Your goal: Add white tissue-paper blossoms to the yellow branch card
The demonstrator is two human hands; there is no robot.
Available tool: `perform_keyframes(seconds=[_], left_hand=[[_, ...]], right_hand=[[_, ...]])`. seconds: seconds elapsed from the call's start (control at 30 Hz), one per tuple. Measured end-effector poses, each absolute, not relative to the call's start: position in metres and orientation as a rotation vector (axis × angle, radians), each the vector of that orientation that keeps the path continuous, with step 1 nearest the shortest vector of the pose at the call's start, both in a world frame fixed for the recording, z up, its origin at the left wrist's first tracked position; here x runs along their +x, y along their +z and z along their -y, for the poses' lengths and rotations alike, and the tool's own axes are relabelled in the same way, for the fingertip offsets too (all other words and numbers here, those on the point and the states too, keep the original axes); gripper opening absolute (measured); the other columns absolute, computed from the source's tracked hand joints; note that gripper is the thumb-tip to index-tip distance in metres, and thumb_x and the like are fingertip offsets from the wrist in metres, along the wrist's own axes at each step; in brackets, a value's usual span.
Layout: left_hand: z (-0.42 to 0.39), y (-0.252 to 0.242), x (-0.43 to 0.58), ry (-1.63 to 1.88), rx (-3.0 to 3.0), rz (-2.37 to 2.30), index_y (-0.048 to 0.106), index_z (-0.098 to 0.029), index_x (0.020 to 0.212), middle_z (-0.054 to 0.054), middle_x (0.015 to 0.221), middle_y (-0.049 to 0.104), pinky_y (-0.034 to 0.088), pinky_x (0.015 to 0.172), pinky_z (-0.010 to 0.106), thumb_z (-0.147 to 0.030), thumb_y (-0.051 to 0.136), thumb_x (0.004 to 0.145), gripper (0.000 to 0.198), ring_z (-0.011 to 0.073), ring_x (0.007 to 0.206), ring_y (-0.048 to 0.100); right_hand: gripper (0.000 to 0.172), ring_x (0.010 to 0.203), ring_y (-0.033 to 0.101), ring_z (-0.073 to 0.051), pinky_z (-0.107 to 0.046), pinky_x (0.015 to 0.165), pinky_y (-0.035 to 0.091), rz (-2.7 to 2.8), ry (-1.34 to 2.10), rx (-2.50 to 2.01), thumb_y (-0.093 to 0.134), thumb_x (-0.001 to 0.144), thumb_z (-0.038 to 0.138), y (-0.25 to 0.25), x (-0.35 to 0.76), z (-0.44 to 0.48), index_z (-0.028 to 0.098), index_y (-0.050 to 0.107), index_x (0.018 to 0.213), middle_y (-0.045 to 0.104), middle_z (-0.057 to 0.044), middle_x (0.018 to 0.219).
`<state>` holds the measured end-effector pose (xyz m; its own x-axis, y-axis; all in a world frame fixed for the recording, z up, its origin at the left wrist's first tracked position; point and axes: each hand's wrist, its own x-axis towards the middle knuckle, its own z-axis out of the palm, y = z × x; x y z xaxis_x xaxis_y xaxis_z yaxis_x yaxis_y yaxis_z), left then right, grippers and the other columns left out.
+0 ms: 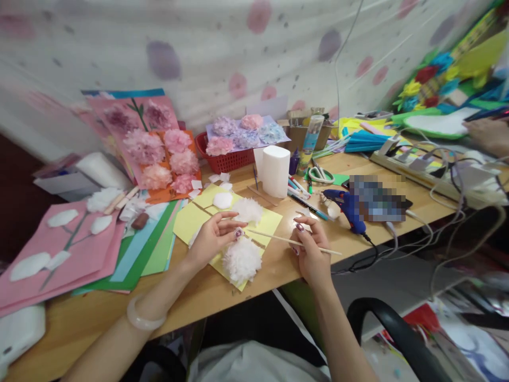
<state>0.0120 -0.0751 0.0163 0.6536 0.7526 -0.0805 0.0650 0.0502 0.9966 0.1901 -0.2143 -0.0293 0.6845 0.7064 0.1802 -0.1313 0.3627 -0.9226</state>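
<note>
A thin pale stick (278,240) is gripped between the thumb and fingers of my right hand (312,249), its left tip pointing toward the flowers. My left hand (217,236) reaches over a yellow sheet (189,220), fingers apart, with nothing visibly held. Just below its fingertips lies a fluffy white paper flower (242,260). Another white flower (248,211) sits above them on the yellow paper, beside a white paper disc (222,200). Brown lines show on the sheet, partly hidden by my left hand.
Behind stand a white roll (275,171) and a red basket (230,161). A blue glue gun (347,209), markers (308,206) and a power strip (437,178) with cables lie right. Pink sheets (24,270) lie left. Another person's hand (487,135) shows at far right.
</note>
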Motion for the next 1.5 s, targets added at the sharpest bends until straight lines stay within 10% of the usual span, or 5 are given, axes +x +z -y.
perform_keyframes(seconds=[0.5,1.5], left_hand=[[0.067,0.032,0.04,0.589,1.713,-0.911,0.06,-0.016,0.11,0.003,0.08,0.077,0.056,0.086,0.038,-0.032,0.086,0.06,0.059,0.0208,0.082,0.073],[0.043,0.05,0.075,0.26,2.556,-0.763,0.054,-0.019,0.123,0.003,0.086,0.077,0.049,0.074,0.033,-0.014,0.062,0.076,0.048,0.0213,0.08,0.071]], right_hand=[[0.029,0.06,0.054,-0.015,-0.027,0.057,0.037,0.632,0.609,-1.295,0.054,0.092,0.051,-0.028,0.188,0.203,0.022,0.058,0.096,0.054,0.004,0.065],[0.02,0.055,0.048,-0.014,-0.027,0.054,0.034,0.642,0.608,-1.317,0.051,0.094,0.044,-0.02,0.184,0.202,0.024,0.054,0.096,0.046,0.007,0.059]])
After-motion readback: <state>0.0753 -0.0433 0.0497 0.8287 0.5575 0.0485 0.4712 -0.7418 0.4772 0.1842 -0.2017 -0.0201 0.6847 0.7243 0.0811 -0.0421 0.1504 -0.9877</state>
